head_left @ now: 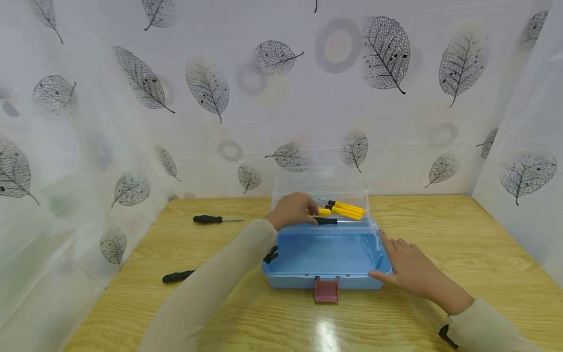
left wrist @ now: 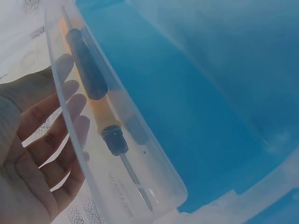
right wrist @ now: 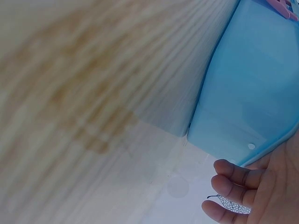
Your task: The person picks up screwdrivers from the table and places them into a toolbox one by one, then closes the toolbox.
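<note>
A blue toolbox (head_left: 290, 281) stands with its translucent tray (left wrist: 163, 179) at the back. Inside the tray lie a black-handled screwdriver (head_left: 326, 221) and several yellow-handled screwdrivers (head_left: 347, 210). My left hand (head_left: 293, 209) reaches over the box's back left to these handles. In the left wrist view its loosely bent fingers (left wrist: 58, 140) show partly through the tray wall, the tips beside the black handle (left wrist: 86, 67), with a gap between. At the box's right end, my right hand (head_left: 411, 266) rests its thumb on the front corner, index finger stretched along the side.
Two more black-handled screwdrivers lie on the table's left side, one farther back (head_left: 207, 219) and one nearer (head_left: 177, 276), partly behind my left sleeve. A reddish latch (head_left: 326, 291) hangs at the box front. Leaf-printed curtain (head_left: 308, 107) surrounds the wooden table (head_left: 246, 318).
</note>
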### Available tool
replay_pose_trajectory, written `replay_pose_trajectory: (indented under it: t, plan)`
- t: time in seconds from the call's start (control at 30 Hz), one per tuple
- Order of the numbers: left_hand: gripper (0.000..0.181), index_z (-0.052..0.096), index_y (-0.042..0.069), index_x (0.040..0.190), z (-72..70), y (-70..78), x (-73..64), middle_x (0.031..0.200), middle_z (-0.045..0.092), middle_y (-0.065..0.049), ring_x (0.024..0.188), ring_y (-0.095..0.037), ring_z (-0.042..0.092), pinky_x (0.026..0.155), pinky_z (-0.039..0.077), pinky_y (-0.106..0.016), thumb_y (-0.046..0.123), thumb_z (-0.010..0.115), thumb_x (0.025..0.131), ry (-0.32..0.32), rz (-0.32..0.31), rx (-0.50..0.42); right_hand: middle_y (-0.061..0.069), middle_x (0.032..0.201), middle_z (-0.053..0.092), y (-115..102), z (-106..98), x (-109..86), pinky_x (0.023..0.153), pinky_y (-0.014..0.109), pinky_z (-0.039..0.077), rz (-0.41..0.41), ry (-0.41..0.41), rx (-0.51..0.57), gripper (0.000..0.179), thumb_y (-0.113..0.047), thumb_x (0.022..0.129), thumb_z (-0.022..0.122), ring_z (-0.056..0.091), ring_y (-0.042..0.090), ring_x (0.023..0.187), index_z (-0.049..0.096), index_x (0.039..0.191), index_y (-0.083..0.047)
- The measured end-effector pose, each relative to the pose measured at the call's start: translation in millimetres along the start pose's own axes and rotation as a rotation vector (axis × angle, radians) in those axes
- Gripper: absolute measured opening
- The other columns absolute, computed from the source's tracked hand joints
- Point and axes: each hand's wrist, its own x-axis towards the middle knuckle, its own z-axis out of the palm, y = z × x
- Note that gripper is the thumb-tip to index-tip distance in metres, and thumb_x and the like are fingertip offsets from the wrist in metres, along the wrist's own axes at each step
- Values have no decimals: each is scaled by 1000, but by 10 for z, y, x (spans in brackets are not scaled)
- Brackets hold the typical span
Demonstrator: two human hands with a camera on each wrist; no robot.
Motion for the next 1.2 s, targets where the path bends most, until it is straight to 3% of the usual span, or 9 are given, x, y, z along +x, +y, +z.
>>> replay_pose_trajectory:
  t: [0.53, 0.8, 1.2]
  plan:
    - [23, 74, 19, 101, -113, -19, -171, 92, 72, 6, 81, -9, 60, 70, 48, -21, 30, 74, 81, 20, 21, 4, 28, 124, 56, 12, 21, -16, 87, 58, 44, 1, 6, 13, 101, -64, 80, 57, 55, 41, 110, 27, 141, 10]
    - [24, 74, 15, 101, -154, -54, -328, 98, 73, 3, 87, -11, 63, 79, 51, -26, 26, 74, 80, 48, 52, -59, 28, 124, 55, 2, 9, -11, 87, 57, 44, 2, 4, 17, 101, -64, 81, 57, 55, 40, 110, 27, 142, 10]
    - [25, 73, 13, 103, -283, -213, -618, 101, 72, 1, 90, -15, 63, 77, 51, -29, 25, 74, 81, 130, 40, -80, 28, 123, 56, -2, -6, -9, 87, 57, 45, 0, -2, 18, 100, -63, 81, 57, 56, 40, 109, 27, 141, 11]
